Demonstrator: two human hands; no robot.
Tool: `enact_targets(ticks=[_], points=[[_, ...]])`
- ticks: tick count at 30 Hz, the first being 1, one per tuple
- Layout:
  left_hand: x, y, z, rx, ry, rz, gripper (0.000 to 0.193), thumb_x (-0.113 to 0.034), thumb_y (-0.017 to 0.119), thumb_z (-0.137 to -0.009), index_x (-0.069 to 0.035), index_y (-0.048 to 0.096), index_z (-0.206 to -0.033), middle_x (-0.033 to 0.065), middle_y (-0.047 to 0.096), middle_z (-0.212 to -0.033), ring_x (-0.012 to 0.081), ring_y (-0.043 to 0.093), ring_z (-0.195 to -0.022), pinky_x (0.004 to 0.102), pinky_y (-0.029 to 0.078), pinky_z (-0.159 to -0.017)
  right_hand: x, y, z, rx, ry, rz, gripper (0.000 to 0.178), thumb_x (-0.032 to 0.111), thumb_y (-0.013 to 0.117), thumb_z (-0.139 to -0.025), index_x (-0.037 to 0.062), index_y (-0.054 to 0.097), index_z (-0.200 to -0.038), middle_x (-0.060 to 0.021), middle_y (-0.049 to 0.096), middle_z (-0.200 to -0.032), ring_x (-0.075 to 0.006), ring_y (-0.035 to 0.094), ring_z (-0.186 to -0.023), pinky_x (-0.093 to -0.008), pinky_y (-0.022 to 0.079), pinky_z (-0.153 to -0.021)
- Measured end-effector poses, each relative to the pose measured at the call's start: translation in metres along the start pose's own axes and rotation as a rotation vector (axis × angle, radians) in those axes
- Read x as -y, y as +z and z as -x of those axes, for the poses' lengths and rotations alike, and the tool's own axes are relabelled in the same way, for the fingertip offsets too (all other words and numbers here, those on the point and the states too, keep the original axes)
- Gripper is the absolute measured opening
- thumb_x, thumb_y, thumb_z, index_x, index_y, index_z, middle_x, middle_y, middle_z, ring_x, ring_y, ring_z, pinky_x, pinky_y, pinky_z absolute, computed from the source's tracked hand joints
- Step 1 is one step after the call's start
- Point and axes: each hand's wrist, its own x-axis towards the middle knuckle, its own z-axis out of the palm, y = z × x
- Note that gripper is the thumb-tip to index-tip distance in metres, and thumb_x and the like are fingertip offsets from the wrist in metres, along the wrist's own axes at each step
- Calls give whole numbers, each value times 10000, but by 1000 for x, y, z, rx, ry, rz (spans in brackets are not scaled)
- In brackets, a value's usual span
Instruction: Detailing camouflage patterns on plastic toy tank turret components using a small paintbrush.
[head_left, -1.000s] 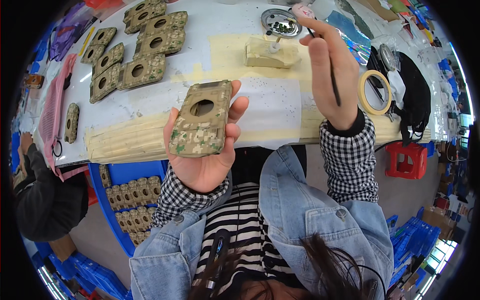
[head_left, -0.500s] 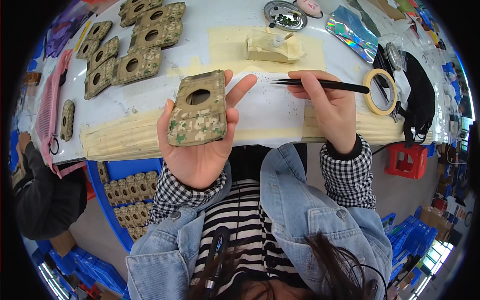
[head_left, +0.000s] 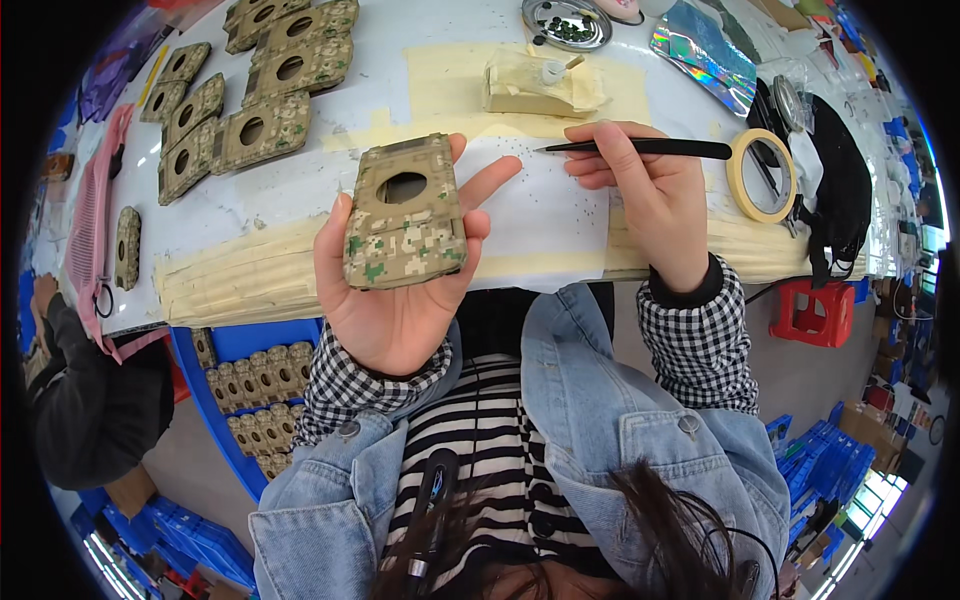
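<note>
The left hand (head_left: 385, 335) cradles a camouflage case (head_left: 405, 235) above the front edge of the bench (head_left: 245, 215), its palm half open beneath it. The thumb lies along one side, and one finger points out past the other. The case has a round hole through its upper part and is tilted with that end toward the far side. The right hand (head_left: 660, 200) is closed around black tweezers (head_left: 685, 147), pinched between thumb and fingers, with the tips pointing left, apart from the case and over a sheet (head_left: 550, 230) dotted with dark specks.

Farther back, a round metal dish (head_left: 592, 43) holds a cluster of small dark-green pieces (head_left: 570, 27). Nearer, a tape-covered block (head_left: 520, 95) carries a small white pot (head_left: 553, 72) with a stick (head_left: 575, 62) beside or in it; what the pot holds is too small to tell. Below the bench, a blue tray (head_left: 236, 342) holds rows of similar cases (head_left: 262, 382), partly hidden by the left sleeve. More cases (head_left: 285, 122) lie overlapping on the bench at left.
</note>
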Motion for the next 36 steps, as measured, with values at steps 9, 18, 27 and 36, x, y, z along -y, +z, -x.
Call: enact_targets(ticks=[9,18,27,36], points=[[0,-1,0,2,4,-34,804,-328,487,-933,-16,-58,-1435,311,-240,-1412,300,479,-1157,351,430,-1028,-1,0,0,16,-8,1,285,208,537,-935,-49,658,-953,-96,666,-796,-122,646,-724,-224,513,-648],[0,-2,0,14,7,-45,789,-334,464,-938,-11,-58,-1434,313,-237,-1413,310,470,-1174,354,426,-1031,0,0,0,17,-20,-18,282,200,539,-936,-56,655,-959,-92,668,-822,-121,644,-742,-221,512,-660],[2,2,2,-7,8,-54,779,-342,431,-941,27,-59,-1421,285,-194,-1439,334,463,-1170,383,444,-1016,2,-1,1,-2,-30,-33,285,200,530,-942,-58,651,-962,-90,668,-839,-115,635,-741,-218,507,-673],[6,5,4,-4,-52,-107,778,-371,393,-940,16,-81,-1421,248,-123,-1474,376,504,-1148,390,471,-983,28,-6,3,129,-52,-116,326,236,505,-954,-62,638,-965,-106,667,-887,-137,643,-744,-235,513,-664]])
